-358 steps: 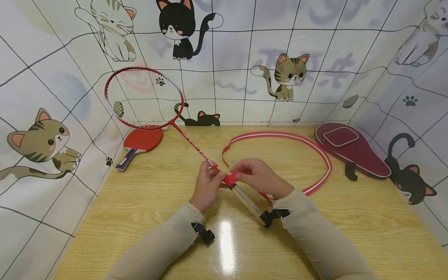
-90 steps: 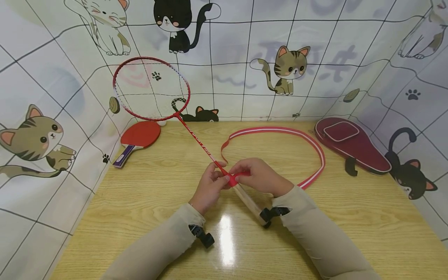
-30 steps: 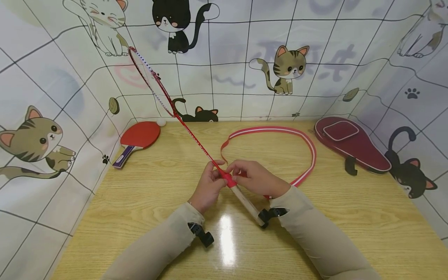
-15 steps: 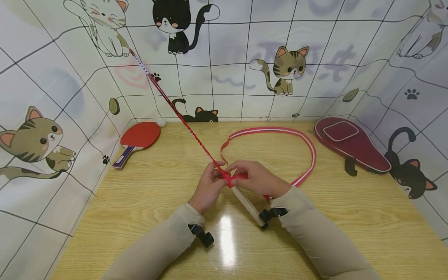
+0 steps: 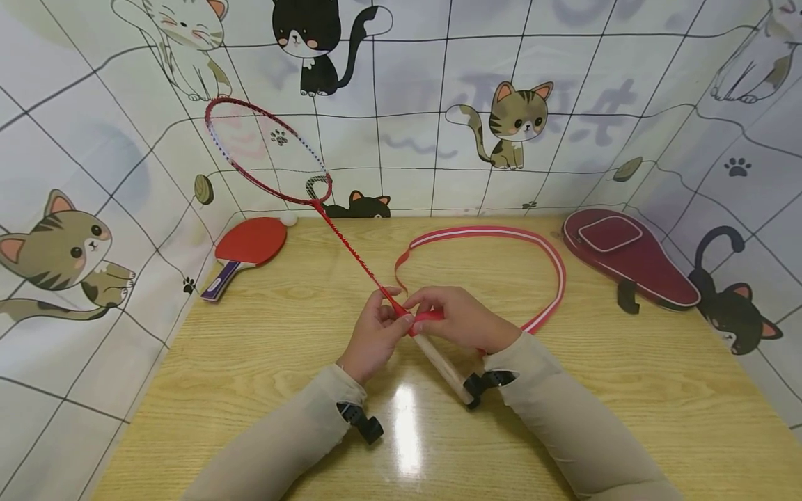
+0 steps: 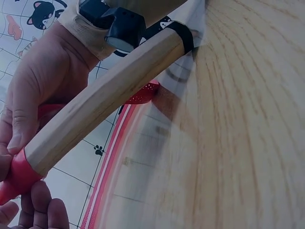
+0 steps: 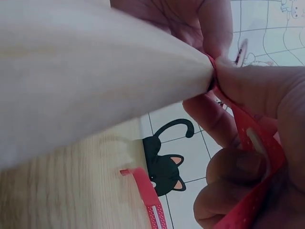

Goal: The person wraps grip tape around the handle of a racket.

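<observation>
A red badminton racket (image 5: 351,250) slants up and left in the head view, its strung head raised in front of the wall. My left hand (image 5: 371,341) grips it where the shaft meets the bare wooden handle (image 5: 445,365). Red grip tape (image 6: 21,172) is wrapped round the handle's upper end. The right hand (image 5: 466,321) pinches the tape against the handle with its thumb, and the loose strip (image 7: 250,133) runs across its fingers in the right wrist view. The tape's white-striped length (image 5: 560,278) loops over the table beyond. A black cap (image 6: 183,36) covers the handle's butt.
Back left lie a red table tennis bat (image 5: 252,240) and a small white ball (image 5: 289,218). A dark red bat case (image 5: 633,261) rests at the back right, on the wooden table (image 5: 263,362). Cat-printed sheeting (image 5: 413,83) stands behind and at both sides.
The tape has covered the black ring at the handle's top, and its loop has drawn in leftward. The racket has turned about its shaft, edge-on half a second ago, now showing its face.
</observation>
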### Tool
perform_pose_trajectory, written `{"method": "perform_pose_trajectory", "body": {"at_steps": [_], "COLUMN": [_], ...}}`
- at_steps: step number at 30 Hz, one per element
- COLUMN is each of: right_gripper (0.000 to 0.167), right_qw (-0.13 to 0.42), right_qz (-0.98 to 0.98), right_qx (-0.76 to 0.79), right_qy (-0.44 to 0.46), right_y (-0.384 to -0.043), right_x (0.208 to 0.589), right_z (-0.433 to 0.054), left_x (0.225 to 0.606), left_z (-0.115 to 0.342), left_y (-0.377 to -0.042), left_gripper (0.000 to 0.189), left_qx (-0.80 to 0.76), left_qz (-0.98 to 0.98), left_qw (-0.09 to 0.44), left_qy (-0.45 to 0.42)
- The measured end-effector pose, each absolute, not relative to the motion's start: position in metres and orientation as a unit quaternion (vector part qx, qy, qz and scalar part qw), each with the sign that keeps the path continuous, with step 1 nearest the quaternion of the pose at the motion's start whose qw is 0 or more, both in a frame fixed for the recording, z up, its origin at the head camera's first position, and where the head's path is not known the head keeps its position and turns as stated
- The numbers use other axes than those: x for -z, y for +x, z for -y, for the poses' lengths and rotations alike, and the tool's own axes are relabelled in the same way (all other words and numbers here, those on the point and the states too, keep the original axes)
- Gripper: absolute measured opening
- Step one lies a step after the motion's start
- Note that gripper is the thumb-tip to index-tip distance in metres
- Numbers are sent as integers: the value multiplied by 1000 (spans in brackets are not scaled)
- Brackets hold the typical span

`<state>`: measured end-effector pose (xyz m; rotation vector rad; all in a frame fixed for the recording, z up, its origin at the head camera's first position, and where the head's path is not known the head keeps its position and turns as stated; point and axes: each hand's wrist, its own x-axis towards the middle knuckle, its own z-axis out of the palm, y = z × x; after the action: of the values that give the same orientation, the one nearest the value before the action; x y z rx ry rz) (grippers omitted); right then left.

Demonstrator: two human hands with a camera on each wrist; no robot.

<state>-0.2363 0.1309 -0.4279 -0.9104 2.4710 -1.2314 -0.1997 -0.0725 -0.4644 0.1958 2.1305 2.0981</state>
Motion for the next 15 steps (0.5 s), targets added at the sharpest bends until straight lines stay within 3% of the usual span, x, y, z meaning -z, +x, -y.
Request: {"method": "perform_pose_trajectory", "body": {"at_steps": [15], "right_gripper": [35], "right_qw": [143], "right_qz": [-840], "right_qx": [431], "right_qy": [-296], "right_y": [-240], "right_x": [429], "right_z": [-135], "left_x": [462], "left_z": [72], "left_y": [-199], "left_gripper": [54], "left_qx": [-707], "left_qz": [-702], "left_qw": [67], "left_qy": [55]}}
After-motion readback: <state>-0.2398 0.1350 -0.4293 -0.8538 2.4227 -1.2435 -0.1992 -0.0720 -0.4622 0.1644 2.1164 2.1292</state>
